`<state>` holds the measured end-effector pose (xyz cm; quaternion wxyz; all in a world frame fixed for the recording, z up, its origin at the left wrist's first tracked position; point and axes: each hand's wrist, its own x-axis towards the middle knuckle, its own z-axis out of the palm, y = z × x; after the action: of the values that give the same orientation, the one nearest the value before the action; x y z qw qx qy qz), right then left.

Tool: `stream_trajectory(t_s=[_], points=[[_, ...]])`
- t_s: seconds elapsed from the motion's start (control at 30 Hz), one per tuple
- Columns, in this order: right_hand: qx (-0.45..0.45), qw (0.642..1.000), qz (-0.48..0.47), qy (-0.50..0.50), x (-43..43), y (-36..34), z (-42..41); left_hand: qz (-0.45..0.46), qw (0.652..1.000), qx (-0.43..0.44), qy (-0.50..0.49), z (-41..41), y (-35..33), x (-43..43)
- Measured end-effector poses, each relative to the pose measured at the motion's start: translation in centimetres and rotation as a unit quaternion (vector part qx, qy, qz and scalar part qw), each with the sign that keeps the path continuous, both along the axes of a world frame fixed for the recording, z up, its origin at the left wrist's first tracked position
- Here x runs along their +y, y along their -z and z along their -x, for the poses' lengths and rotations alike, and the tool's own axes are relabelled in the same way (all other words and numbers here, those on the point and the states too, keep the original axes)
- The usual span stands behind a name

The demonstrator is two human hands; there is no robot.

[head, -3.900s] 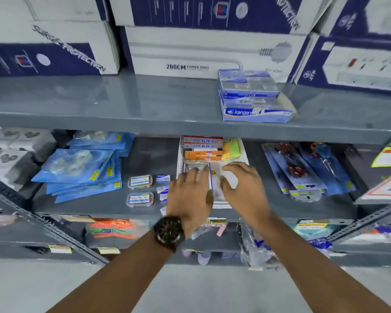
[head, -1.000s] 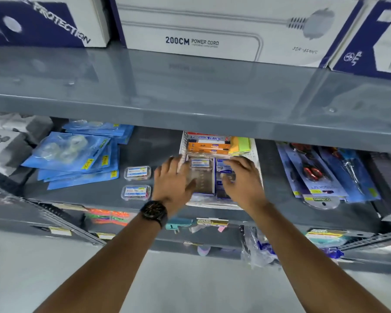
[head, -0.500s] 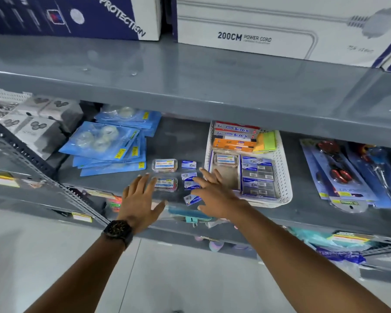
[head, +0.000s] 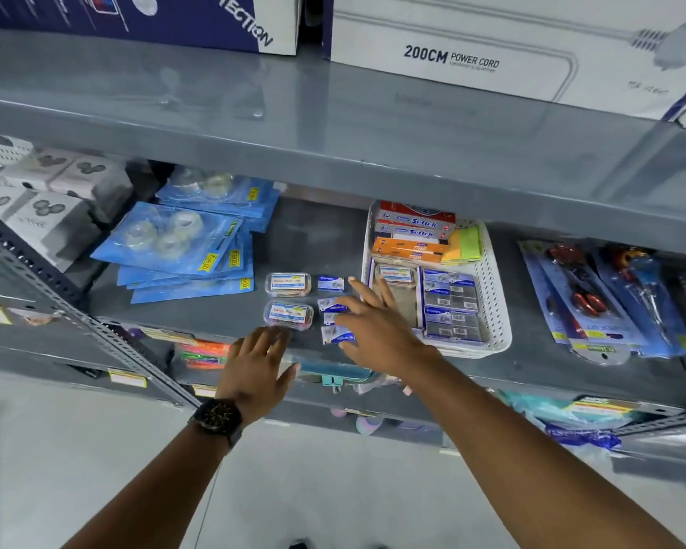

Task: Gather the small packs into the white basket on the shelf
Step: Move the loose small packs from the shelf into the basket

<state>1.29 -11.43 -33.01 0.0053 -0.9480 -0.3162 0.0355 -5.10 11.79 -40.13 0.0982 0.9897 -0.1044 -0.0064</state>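
Small packs loose on shelf, basket alongside

Two clear tubs [head: 288, 284] and several blue-white packs [head: 330, 283] lie flat left of the white basket [head: 496, 295] — perforated, upright, already part-filled with boxes.

White basket [head: 492, 271], perforated dot pattern on walls. Grey shelf [head: 313, 239]. Small packs [head: 330, 283] just beyond the right hand's fingertips [head: 352, 280]: blue and white. Clear cases [head: 288, 284] beyond the left hand's fingers [head: 272, 334]: white labels, red lettering. Black wristwatch [head: 218, 418]. Tape packs [head: 167, 235]: blue, yellow stickers.
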Motion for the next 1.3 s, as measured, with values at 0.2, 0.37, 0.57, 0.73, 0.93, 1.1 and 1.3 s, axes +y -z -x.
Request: stream_trajectory(t_s=[0.2, 0.37, 0.57, 0.73, 0.93, 1.1, 1.3], points=[[-0.103, 0.986, -0.095, 0.086, -5.5, -2.5, 0.3, -0.012, 0.998, 0.056, 0.007, -1.7, 0.9, -0.5], [-0.082, 0.975, -0.081, 0.188, -13.3, -1.9, -1.4, -0.041, 0.997, 0.067, 0.002, -2.9, 1.6, -0.7], [0.021, 0.979, 0.038, 0.201, -16.9, 0.3, -3.6, -0.059, 0.995, 0.078, -0.008, -3.6, 2.7, -0.3], [0.039, 0.978, 0.073, 0.190, -16.3, 1.8, -4.4, -0.058, 0.996, 0.065, -0.014, -3.5, 3.3, -0.1], [-0.057, 0.977, -0.035, 0.203, -15.5, 2.7, -3.6, -0.055, 0.997, 0.050, -0.018, -3.4, 3.7, -0.1], [-0.108, 0.959, -0.199, 0.169, -12.5, 2.1, -2.6, -0.044, 0.997, 0.056, -0.022, -3.4, 3.7, -0.2], [-0.054, 0.979, -0.191, 0.047, -3.1, 0.4, -2.3, -0.041, 0.997, 0.061, -0.023, -3.4, 3.6, -0.2]])
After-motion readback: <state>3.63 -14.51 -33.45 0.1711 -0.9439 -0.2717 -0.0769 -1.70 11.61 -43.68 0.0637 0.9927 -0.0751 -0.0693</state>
